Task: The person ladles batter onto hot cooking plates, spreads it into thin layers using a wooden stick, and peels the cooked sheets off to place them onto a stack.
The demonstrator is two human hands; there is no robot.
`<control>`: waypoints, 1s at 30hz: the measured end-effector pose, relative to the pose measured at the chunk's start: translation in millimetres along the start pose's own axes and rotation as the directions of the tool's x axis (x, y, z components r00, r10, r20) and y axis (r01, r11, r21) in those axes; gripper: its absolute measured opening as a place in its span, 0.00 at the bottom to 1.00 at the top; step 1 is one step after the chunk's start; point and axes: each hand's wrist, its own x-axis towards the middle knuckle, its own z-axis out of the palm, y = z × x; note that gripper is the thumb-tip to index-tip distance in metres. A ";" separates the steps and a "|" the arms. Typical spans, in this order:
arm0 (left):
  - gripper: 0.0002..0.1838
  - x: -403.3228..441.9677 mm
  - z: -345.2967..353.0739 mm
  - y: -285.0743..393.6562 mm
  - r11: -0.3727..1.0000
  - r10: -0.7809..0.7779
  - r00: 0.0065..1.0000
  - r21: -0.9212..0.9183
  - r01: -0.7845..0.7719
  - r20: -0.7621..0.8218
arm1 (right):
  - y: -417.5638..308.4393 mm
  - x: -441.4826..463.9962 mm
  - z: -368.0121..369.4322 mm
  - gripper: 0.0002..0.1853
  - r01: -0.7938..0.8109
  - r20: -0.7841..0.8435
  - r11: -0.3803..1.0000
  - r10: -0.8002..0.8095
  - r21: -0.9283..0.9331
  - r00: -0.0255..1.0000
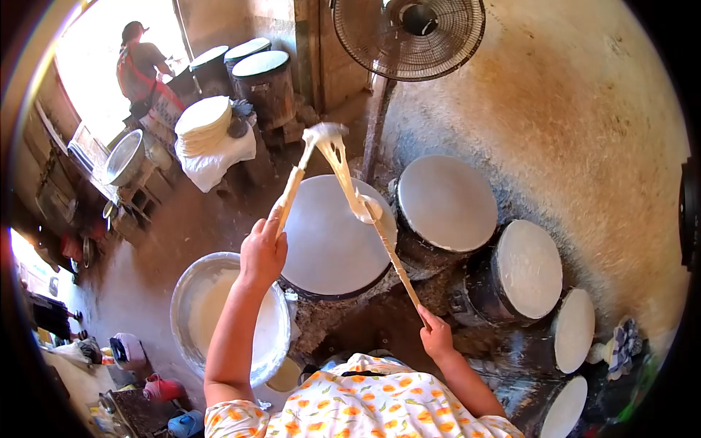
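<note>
My left hand [263, 250] is closed round the handle of a wooden-handled tool [293, 191], its far end coated in pale dough. Lower on the right, my right hand [436, 334] grips a thin wooden stick [398, 264]. Sticky dough [339, 169] stretches in strands between the two tool ends, with a lump at the stick's tip. Both tool ends hang above a round, flat griddle [321, 248]; whether the dough touches it I cannot tell. Beside my left forearm stands a large metal basin [177, 321] holding whitish batter [212, 303].
More round griddles on drums [447, 203] curve along the right wall. A floor fan [409, 33] stands at the back. Stacked flat white rounds [204, 128] lie on a cloth, back left. Beyond them a person [142, 73] is near further drums [261, 73].
</note>
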 end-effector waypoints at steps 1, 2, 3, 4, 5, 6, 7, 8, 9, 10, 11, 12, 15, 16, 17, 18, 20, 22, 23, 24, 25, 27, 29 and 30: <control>0.29 -2.0 1.3 -3.1 0.973 0.024 0.983 -0.221 -0.065 -0.182 | 1.0 -0.7 4.2 0.32 0.005 -0.025 1.000 -0.006 -0.012 1.000; 0.29 -6.2 14.3 -11.7 0.918 -0.020 0.974 -0.391 -0.072 -0.225 | 0.7 -0.1 8.3 0.32 0.011 -0.049 1.000 -0.012 -0.022 0.999; 0.29 -9.8 10.4 -9.8 0.916 -0.029 0.973 -0.395 -0.065 -0.228 | -1.2 4.2 10.7 0.32 0.015 -0.043 0.999 -0.016 -0.029 0.999; 0.28 -13.3 1.9 -3.1 0.674 -0.224 0.975 -0.724 0.147 -0.010 | -4.3 11.4 12.8 0.31 -0.038 -0.013 0.996 0.037 -0.080 0.999; 0.27 -16.2 -2.5 1.7 0.297 -0.310 0.915 -0.887 0.352 0.259 | -7.3 20.3 15.3 0.30 -0.088 0.014 0.987 0.091 -0.131 0.996; 0.26 -18.5 -1.4 3.4 0.229 -0.337 0.896 -0.898 0.377 0.290 | -6.3 33.3 20.8 0.30 -0.061 0.022 0.985 0.066 -0.162 0.998; 0.26 -24.5 0.7 1.1 0.196 -0.362 0.877 -0.894 0.404 0.317 | -8.6 48.5 27.3 0.30 -0.043 0.036 0.988 0.049 -0.147 0.998; 0.25 -30.0 3.6 -3.4 0.182 -0.376 0.855 -0.877 0.445 0.356 | -13.5 65.9 35.0 0.30 -0.024 0.049 0.991 0.031 -0.132 0.998; 0.24 -35.3 7.1 -7.3 0.166 -0.389 0.832 -0.858 0.486 0.396 | -21.2 84.7 44.4 0.30 -0.008 0.058 0.991 0.016 -0.137 0.998; 0.24 -40.9 9.7 -10.5 0.161 -0.390 0.832 -0.860 0.484 0.395 | -30.9 102.5 55.0 0.30 0.006 0.067 0.990 0.003 -0.141 0.998; 0.24 -45.7 12.4 -13.1 0.158 -0.385 0.815 -0.839 0.520 0.432 | -41.2 120.4 64.1 0.29 -0.026 0.088 0.994 0.035 -0.103 0.995; 0.23 -49.6 14.8 -15.8 0.156 -0.379 0.797 -0.817 0.555 0.469 | -50.0 135.8 72.2 0.28 -0.060 0.110 0.996 0.067 -0.067 0.992; 0.21 -58.9 21.0 -24.4 0.132 -0.369 0.768 -0.789 0.601 0.523 | -61.2 162.3 90.4 0.28 -0.128 0.109 0.990 0.133 -0.052 0.985; 0.21 -62.0 26.1 -28.5 0.111 -0.379 0.759 -0.789 0.605 0.529 | -60.8 160.6 91.7 0.29 -0.083 0.086 0.996 0.082 0.017 0.993; 0.21 -64.2 28.9 -31.0 0.106 -0.378 0.759 -0.790 0.604 0.530 | -60.3 152.4 87.6 0.29 -0.083 0.086 0.996 0.081 0.012 0.993; 0.21 -66.0 30.4 -33.8 0.100 -0.372 0.755 -0.785 0.611 0.540 | -67.8 139.1 77.4 0.29 -0.112 0.093 0.994 0.112 -0.005 0.989; 0.21 -65.0 29.3 -38.8 0.089 -0.367 0.751 -0.783 0.615 0.549 | -60.4 111.1 69.1 0.30 -0.076 0.017 0.997 0.076 0.000 0.997; 0.21 -62.8 22.6 -42.4 0.050 -0.344 0.743 -0.779 0.625 0.574 | -49.8 82.1 66.5 0.31 -0.008 -0.063 1.000 0.009 0.014 0.998; 0.21 -63.1 19.5 -43.8 0.031 -0.332 0.738 -0.775 0.631 0.587 | -49.2 69.4 64.1 0.30 -0.090 -0.077 0.994 0.094 0.058 0.993; 0.21 -65.1 16.5 -48.7 0.027 -0.333 0.737 -0.776 0.630 0.587 | -50.2 64.2 63.2 0.30 -0.171 -0.088 0.980 0.180 0.103 0.980; 0.20 -67.4 12.5 -56.7 -0.327 -0.248 0.736 -0.770 0.548 0.630 | -50.9 67.0 66.7 0.30 -0.171 -0.087 0.980 0.179 0.101 0.980; 0.20 -70.5 5.3 -58.9 -0.642 -0.155 0.752 -0.644 0.417 0.641 | -55.5 77.9 80.0 0.30 -0.162 -0.003 0.986 0.162 0.032 0.987; 0.19 -74.6 -0.7 -49.4 -0.532 -0.216 0.809 -0.760 0.373 0.547 | -73.7 106.9 89.6 0.30 -0.150 0.048 0.987 0.147 0.055 0.988; 0.18 -75.8 -0.5 -47.5 -0.459 -0.237 0.817 -0.802 0.383 0.526 | -79.0 122.7 96.0 0.30 -0.137 0.093 0.988 0.130 0.070 0.987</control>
